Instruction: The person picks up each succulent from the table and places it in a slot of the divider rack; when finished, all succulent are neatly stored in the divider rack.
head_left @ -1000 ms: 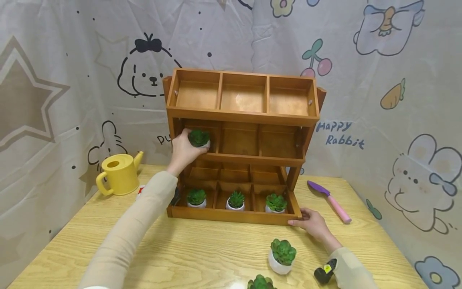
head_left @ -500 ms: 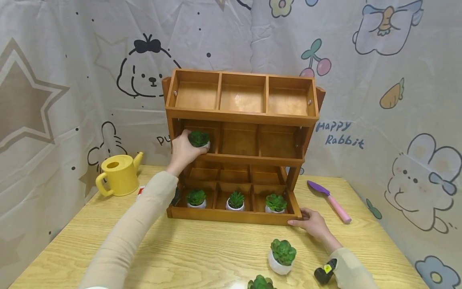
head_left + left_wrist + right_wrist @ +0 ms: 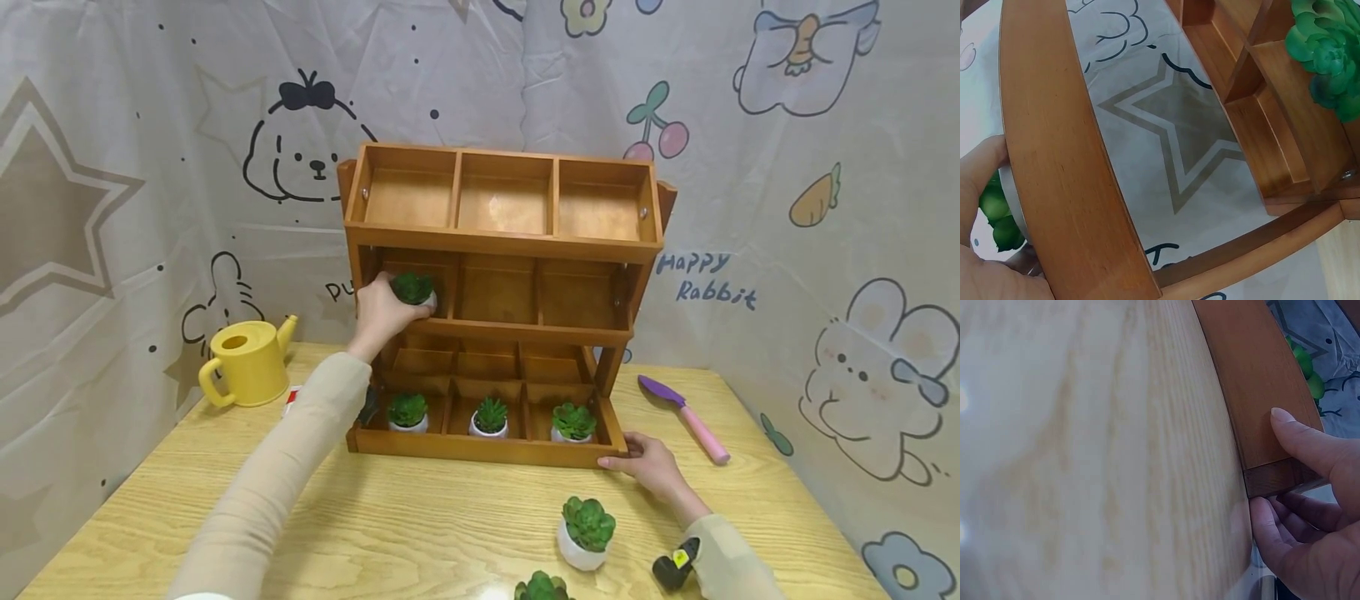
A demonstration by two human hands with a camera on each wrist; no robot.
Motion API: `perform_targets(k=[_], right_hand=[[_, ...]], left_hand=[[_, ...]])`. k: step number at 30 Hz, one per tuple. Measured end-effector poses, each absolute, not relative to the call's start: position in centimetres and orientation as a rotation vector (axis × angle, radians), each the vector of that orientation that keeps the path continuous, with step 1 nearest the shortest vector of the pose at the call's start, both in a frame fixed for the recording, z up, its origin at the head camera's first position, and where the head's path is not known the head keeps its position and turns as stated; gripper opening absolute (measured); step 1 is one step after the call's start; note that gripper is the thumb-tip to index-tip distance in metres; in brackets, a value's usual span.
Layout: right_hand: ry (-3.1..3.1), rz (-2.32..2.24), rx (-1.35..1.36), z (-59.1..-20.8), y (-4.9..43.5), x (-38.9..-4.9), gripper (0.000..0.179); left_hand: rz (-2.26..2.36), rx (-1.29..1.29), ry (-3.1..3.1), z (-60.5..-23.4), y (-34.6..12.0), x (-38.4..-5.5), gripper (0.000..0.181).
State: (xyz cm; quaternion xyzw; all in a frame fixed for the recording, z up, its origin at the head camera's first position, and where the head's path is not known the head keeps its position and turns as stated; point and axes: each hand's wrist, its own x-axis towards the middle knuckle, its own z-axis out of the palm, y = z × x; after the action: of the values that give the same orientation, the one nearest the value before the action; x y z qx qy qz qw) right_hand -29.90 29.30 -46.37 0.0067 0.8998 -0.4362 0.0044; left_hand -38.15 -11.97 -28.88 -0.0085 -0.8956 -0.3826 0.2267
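My left hand (image 3: 381, 315) holds a small artificial succulent in a white pot (image 3: 412, 288) inside the left compartment of the middle tier of a brown wooden shelf (image 3: 487, 451). In the left wrist view, the front board (image 3: 1069, 150) hides most of that pot, while green leaves (image 3: 1000, 215) show behind it. Down at the shelf's front right corner, my right hand (image 3: 651, 467) grips the bottom tier. The right wrist view shows the thumb (image 3: 1294, 434) on the front board and the other fingers (image 3: 1269, 528) curled at its end.
Potted succulents (image 3: 491, 417) fill the bottom front row. Another succulent (image 3: 587, 535) stands on the table (image 3: 420, 525), with one more (image 3: 542, 587) cut off by the frame's lower edge. A yellow watering can (image 3: 251, 367) is at left, a purple-and-pink trowel (image 3: 686, 417) at right.
Very little differs: my left hand has shifted slightly around the succulent, which stays in the same compartment. My right hand keeps its hold on the shelf corner.
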Motion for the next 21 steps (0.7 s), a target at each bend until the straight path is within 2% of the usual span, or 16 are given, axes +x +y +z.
perform_targets(k=[21], right_hand=[[2.824,-1.343,0.026,-46.29,29.2,-29.88,0.08]], left_hand=[[-1.012,-0.007,-2.523,-28.56,-12.05,-38.02,0.066]])
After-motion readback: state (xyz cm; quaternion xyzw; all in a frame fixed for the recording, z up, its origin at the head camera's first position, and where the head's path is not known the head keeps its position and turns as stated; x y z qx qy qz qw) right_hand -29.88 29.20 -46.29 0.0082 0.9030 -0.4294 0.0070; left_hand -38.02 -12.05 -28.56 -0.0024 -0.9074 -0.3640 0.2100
